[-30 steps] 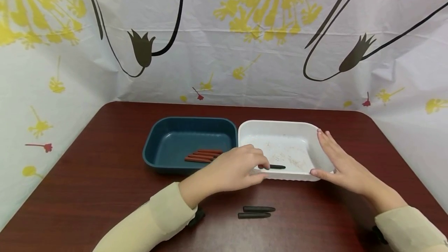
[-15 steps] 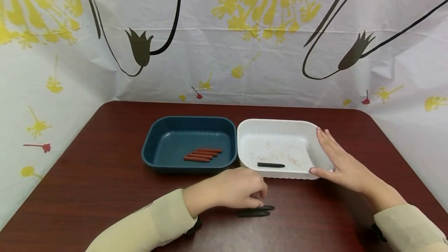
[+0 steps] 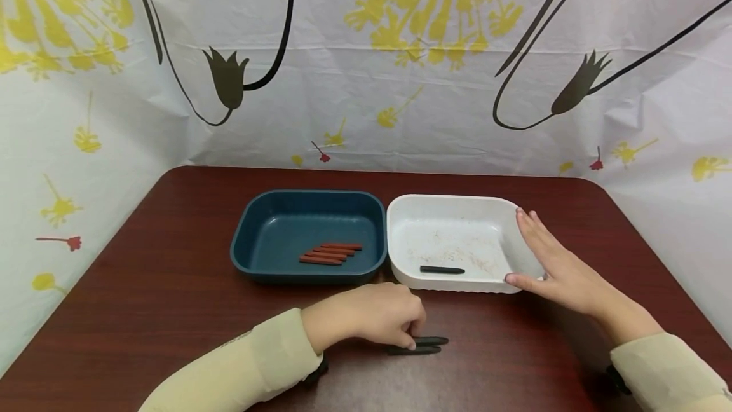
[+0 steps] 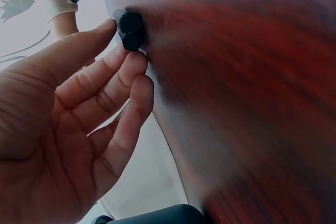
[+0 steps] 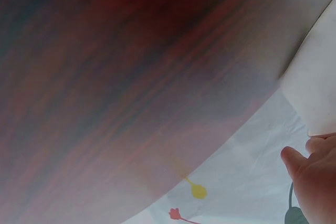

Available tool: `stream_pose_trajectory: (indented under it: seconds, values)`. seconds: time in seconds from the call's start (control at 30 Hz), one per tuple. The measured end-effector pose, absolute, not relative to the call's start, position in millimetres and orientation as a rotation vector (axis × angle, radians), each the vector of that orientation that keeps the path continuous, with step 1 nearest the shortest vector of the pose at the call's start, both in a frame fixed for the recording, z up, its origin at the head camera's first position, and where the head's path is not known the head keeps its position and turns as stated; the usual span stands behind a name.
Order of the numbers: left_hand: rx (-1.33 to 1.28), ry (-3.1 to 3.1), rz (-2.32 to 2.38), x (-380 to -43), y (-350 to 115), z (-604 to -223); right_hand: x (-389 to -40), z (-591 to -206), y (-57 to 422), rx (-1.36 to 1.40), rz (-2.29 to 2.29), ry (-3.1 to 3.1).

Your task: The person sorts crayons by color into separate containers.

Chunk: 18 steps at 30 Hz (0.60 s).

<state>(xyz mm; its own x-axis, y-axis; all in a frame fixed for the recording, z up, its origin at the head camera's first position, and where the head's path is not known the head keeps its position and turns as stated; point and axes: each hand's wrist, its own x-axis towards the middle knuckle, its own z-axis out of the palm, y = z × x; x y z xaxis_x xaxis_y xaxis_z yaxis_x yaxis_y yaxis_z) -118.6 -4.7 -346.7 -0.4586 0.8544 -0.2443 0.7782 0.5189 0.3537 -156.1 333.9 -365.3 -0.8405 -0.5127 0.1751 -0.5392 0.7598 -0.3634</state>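
Note:
My left hand (image 3: 383, 318) reaches down to two black crayons (image 3: 433, 341) lying side by side on the table in front of the trays. In the left wrist view, the six-sided ends of these crayons (image 4: 130, 23) sit between the thumb and the fingertips, which pinch them from both sides. A third black crayon (image 3: 442, 269) lies in the white tray (image 3: 480, 287). My right hand (image 3: 563, 277) rests with fairly straight, spread fingers against that tray's right end. In the right wrist view, only part of this hand (image 5: 317, 179) shows at the lower right edge.
Left of the white tray, right up against it, stands a dark teal tray (image 3: 260, 224) holding several reddish-brown crayons (image 3: 332, 253). Both sit on a dark red wooden table (image 3: 189, 227). A white cloth with flower prints (image 3: 366, 81) hangs behind and beside it.
My left hand has left a black crayon in the white tray and come down to the two on the table, its fingertips shifting slightly left and nearer. My right hand has stayed put.

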Motion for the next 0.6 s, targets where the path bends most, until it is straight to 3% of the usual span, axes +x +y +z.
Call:
stream_pose_trajectory:
  seconds: [0.6]
  values:
    - [1.33, 2.348, 0.338, -122.3, -5.8, -343.2, -154.9, -363.3, 334.0, 0.867, 0.647, -2.892]
